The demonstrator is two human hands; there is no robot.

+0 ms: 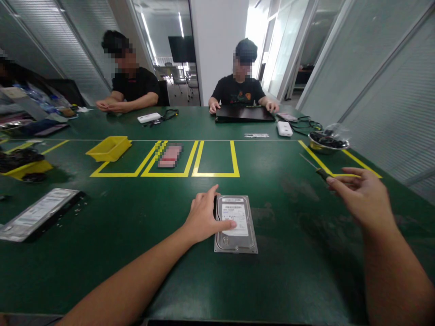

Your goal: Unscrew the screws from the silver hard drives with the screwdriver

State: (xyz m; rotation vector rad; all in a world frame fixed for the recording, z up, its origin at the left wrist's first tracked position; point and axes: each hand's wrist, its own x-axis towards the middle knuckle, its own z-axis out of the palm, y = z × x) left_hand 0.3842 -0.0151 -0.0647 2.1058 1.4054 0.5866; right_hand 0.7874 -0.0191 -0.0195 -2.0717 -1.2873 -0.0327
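Green table, glass walls, ceiling lights
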